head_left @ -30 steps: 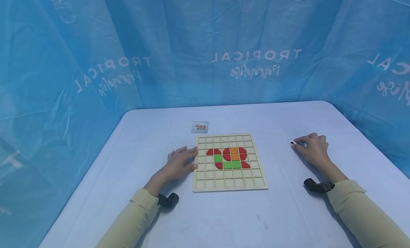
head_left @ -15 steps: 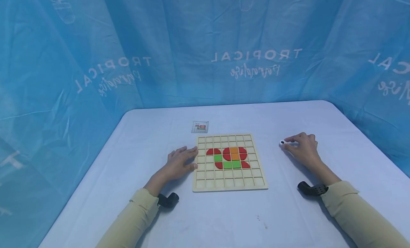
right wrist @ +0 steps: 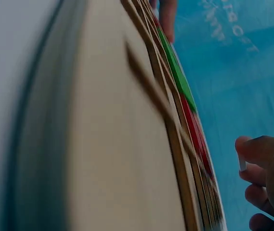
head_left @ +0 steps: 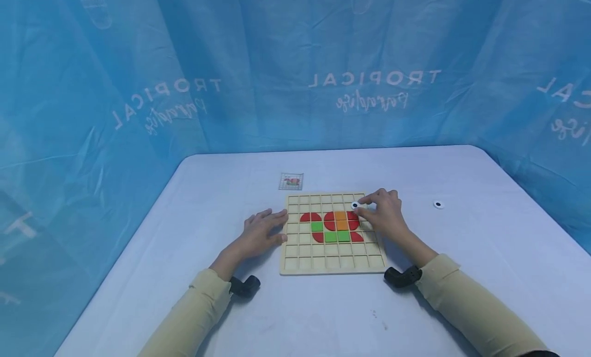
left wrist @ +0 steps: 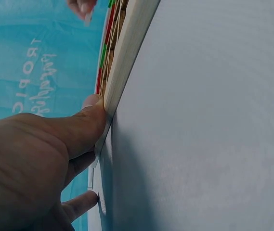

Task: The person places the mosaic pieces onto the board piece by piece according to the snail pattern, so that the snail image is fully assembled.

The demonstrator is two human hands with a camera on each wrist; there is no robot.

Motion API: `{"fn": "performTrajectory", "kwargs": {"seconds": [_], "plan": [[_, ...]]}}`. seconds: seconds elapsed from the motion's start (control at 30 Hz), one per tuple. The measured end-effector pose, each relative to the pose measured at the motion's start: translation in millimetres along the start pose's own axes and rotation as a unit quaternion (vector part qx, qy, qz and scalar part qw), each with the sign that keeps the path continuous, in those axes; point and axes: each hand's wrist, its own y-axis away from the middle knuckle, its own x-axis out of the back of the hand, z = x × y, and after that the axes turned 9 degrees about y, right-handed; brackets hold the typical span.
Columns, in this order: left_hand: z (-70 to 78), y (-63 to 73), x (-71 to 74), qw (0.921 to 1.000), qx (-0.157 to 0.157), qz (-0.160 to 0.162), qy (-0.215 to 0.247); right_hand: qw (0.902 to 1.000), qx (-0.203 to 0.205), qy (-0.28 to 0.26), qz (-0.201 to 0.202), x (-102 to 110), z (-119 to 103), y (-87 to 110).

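Note:
A wooden grid board (head_left: pixel 304 263) lies in the middle of the table, with red, green and orange pieces set in its cells. My left hand (head_left: pixel 260 237) rests against the board's left edge, fingers spread and fairly straight; in the left wrist view its thumb (left wrist: pixel 86 122) touches the rim. Over the board's upper right cells, my right hand (head_left: pixel 385 213) pinches a white eye piece (head_left: pixel 355 205) with a black dot between thumb and fingers. The right wrist view catches that eye piece (right wrist: pixel 241 161) edge-on, held above the board.
A second white eye piece (head_left: pixel 438 204) lies on the white table (head_left: pixel 323 316) to the right of the board. Behind the board lies a small pattern card (head_left: pixel 291 181). Blue printed curtains (head_left: pixel 277 121) surround the table's back and sides.
My right hand has carried the eye piece leftward from the table to above the board. A second eye piece now shows where the hand was. My left hand stays at the board's edge.

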Motion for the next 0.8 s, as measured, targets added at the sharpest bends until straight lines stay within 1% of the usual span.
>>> {"fn": "performTrajectory", "kwargs": {"seconds": [0.2, 0.37, 0.53, 0.8], "plan": [[0.7, 0.3, 1.1, 1.0000, -0.004, -0.001, -0.005, 0.9997, 0.025, -0.002, 0.003, -18.3, -35.0, -7.6], [0.6, 0.3, 2.4, 1.0000, -0.003, 0.000, -0.003, 0.9996, 0.025, 0.013, 0.000, -30.4, -55.0, -16.9], [0.0, 0.5, 1.7, 1.0000, -0.003, -0.002, -0.008, 0.9993, 0.022, 0.023, -0.020, -39.6, -66.2, -25.2], [-0.1, 0.6, 2.1, 1.0000, 0.000, -0.002, -0.006, 0.9980, 0.021, 0.042, -0.043, -48.5, -72.5, -33.2]]}}
